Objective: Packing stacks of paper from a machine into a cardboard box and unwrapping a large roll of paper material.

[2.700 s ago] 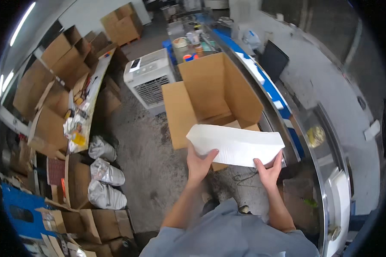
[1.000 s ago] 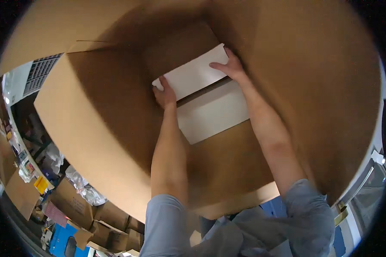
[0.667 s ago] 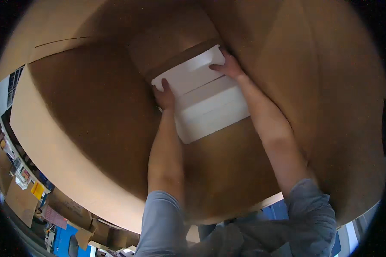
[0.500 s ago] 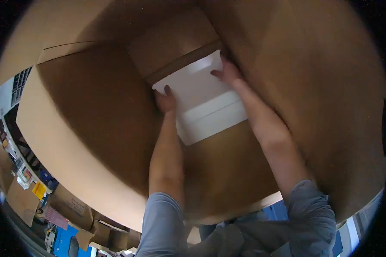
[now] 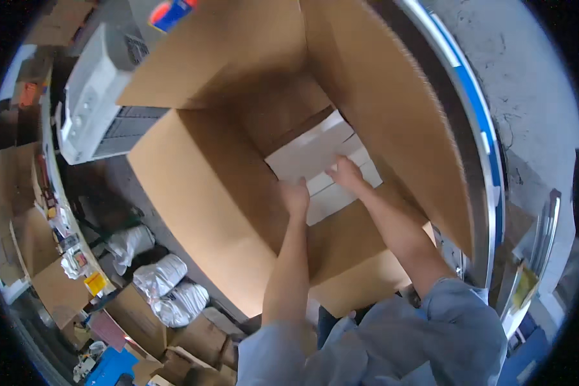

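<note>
A big open cardboard box (image 5: 193, 206) stands in front of me, and both my forearms reach down into it. White flat boxes or panels (image 5: 302, 154) lie at its bottom, against the far end. My left hand (image 5: 294, 196) hovers by their near left edge, its fingers loosely apart and slightly blurred, holding nothing visible. Over their right part is my right hand (image 5: 348, 174), fingers loosely bent and apart, with nothing seen in it. Whether either hand still touches the white surface is hard to tell.
Raised flaps (image 5: 405, 96) of the box stand at the far and right sides. Left of it are a white appliance (image 5: 100, 96), silvery bags (image 5: 174, 289) on the floor and a cluttered shelf (image 5: 64, 225). Smaller cardboard boxes (image 5: 199, 338) lie at the lower left. A grey wall (image 5: 495, 64) is at right.
Both hands have let go of the white piece's side edges and drawn back toward me, closer together. The white piece stays at the bottom. My view has risen, showing more around the box.
</note>
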`<state>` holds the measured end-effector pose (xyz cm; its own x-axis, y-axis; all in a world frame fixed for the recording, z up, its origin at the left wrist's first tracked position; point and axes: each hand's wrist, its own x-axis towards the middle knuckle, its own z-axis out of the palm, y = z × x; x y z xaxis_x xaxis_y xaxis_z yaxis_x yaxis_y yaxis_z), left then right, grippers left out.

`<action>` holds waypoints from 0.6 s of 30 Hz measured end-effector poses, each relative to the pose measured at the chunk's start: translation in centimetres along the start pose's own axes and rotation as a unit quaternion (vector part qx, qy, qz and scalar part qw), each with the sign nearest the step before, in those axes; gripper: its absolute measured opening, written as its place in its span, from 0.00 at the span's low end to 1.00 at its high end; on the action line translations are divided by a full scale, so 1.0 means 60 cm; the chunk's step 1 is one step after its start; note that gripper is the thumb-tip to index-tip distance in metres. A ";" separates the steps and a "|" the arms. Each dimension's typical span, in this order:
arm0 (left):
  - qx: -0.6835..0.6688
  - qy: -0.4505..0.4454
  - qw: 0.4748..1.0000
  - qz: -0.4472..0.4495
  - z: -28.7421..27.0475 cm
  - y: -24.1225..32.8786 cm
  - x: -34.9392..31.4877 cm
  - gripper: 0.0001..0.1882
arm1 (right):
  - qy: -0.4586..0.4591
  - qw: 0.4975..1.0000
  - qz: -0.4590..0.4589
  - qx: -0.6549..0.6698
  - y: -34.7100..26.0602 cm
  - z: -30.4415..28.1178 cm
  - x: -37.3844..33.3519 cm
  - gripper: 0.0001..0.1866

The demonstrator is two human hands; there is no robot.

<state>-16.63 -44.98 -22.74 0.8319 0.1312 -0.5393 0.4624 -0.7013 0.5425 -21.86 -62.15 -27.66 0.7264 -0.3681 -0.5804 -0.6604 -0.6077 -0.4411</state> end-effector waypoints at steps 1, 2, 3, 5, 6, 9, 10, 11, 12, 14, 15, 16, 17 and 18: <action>-0.045 -0.017 0.998 0.051 -0.015 0.001 -0.030 0.33 | -0.016 0.999 -0.025 0.046 -0.001 -0.009 -0.028 0.34; -0.088 -0.034 0.991 0.097 -0.038 0.001 -0.066 0.34 | -0.037 0.994 -0.053 0.090 -0.013 -0.021 -0.065 0.35; -0.114 -0.039 0.986 0.117 -0.061 -0.001 -0.103 0.34 | -0.018 0.994 -0.057 0.091 -0.021 -0.036 -0.103 0.35; -0.181 -0.042 0.971 0.150 -0.125 -0.020 -0.183 0.35 | -0.038 0.972 -0.161 0.165 -0.067 -0.083 -0.213 0.33; -0.224 -0.058 0.958 0.170 -0.141 -0.025 -0.220 0.35 | -0.008 0.975 -0.156 0.161 -0.061 -0.105 -0.266 0.33; -0.279 -0.187 0.927 0.169 -0.203 -0.005 -0.369 0.29 | 0.080 0.949 -0.136 0.272 0.012 -0.146 -0.449 0.33; -0.287 -0.226 0.916 0.164 -0.220 -0.001 -0.419 0.27 | 0.086 0.966 -0.144 0.196 0.028 -0.165 -0.517 0.32; -0.280 -0.253 0.908 0.183 -0.226 -0.020 -0.461 0.27 | 0.081 0.978 -0.155 0.118 0.040 -0.176 -0.582 0.31; -0.299 -0.250 0.894 0.222 -0.225 -0.040 -0.498 0.24 | 0.112 0.977 -0.134 0.122 0.066 -0.166 -0.643 0.31; -0.309 -0.280 0.866 0.275 -0.221 -0.051 -0.573 0.22 | 0.105 0.978 -0.117 0.133 0.126 -0.121 -0.733 0.29; -0.288 -0.322 0.864 0.259 -0.216 -0.053 -0.620 0.22 | 0.133 0.976 -0.098 0.141 0.141 -0.125 -0.788 0.29; -0.265 -0.361 0.861 0.241 -0.207 -0.060 -0.662 0.23 | 0.130 0.978 -0.083 0.142 0.141 -0.138 -0.856 0.27; -0.251 -0.387 0.850 0.255 -0.196 -0.063 -0.698 0.23 | 0.129 0.978 -0.068 0.146 0.147 -0.142 -0.914 0.25; -0.249 -0.425 0.829 0.266 -0.179 -0.068 -0.733 0.23 | 0.152 0.975 -0.051 0.156 0.169 -0.130 -0.951 0.25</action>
<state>-51.80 -40.39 5.68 0.5396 -0.7929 -0.2831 0.3460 -0.0977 0.9331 -68.54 -52.83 6.34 0.7832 -0.5370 -0.3134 -0.5725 -0.4262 -0.7005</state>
